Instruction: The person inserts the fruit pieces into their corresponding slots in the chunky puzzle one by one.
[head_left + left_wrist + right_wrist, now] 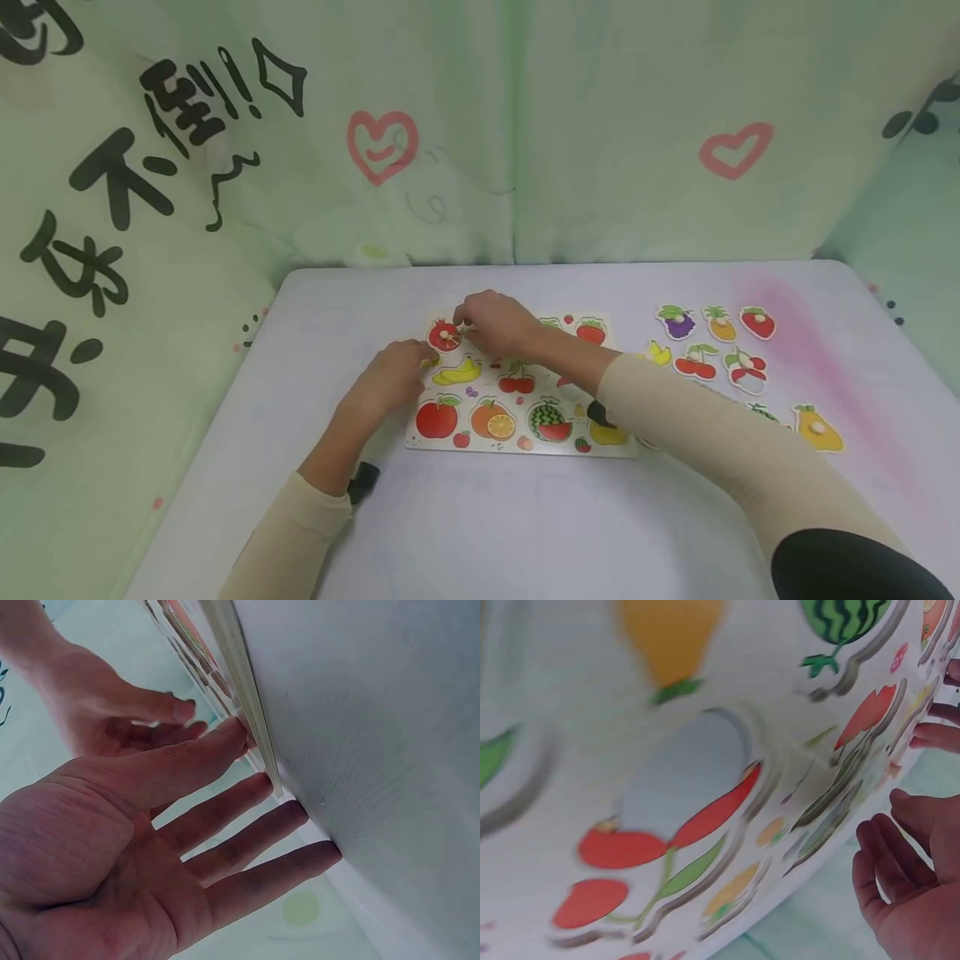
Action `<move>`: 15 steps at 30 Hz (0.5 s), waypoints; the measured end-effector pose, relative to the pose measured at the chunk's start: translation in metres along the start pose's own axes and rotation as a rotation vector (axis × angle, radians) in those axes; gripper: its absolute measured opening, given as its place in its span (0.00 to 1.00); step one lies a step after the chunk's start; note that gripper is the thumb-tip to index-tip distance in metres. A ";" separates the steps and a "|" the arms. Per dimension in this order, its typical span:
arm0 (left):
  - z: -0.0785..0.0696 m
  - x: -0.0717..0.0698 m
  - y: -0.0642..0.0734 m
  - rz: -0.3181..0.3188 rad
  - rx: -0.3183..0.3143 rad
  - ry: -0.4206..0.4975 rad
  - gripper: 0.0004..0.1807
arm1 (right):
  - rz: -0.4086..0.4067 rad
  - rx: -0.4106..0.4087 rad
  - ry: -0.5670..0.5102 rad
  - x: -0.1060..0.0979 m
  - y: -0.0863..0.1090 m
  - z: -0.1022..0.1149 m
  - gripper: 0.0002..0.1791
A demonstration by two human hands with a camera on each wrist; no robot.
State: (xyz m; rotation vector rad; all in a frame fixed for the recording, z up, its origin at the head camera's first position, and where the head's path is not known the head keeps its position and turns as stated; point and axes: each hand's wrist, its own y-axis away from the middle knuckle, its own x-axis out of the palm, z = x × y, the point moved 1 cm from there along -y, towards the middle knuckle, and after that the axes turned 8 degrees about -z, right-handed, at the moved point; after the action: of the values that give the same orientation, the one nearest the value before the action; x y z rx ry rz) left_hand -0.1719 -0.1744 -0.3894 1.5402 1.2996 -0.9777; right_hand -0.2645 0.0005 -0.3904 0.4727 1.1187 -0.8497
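Observation:
A white fruit puzzle board (491, 447) lies on the table, with banana, apple, orange and watermelon pictures. At its upper left is a round red pomegranate piece (444, 336) with a pale knob. My left hand (393, 373) touches the board's left edge, its fingers extended in the left wrist view. Beside the pomegranate piece, over the board's top left, is my right hand (497, 323). Its thumb and fingers are loosely bent in the right wrist view (904, 874), with nothing seen between them. My right hand and forearm hide part of the board.
Right of the board lie loose knobbed fruit pieces, among them grapes (677, 322), a pineapple (721, 324), a strawberry (757, 322), cherries (696, 362) and a yellow pear-shaped piece (818, 428). My right forearm covers some. A green curtain (600, 183) hangs behind the white table (480, 533).

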 end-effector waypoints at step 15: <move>-0.002 -0.001 0.003 0.010 -0.024 0.049 0.31 | -0.072 0.136 0.079 -0.040 0.053 -0.057 0.17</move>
State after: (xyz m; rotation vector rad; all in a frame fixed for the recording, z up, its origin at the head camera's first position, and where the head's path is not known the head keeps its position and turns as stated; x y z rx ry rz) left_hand -0.1689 -0.1731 -0.3873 1.5594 1.3323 -0.9198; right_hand -0.2633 0.0868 -0.3796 0.5850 1.1604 -0.9814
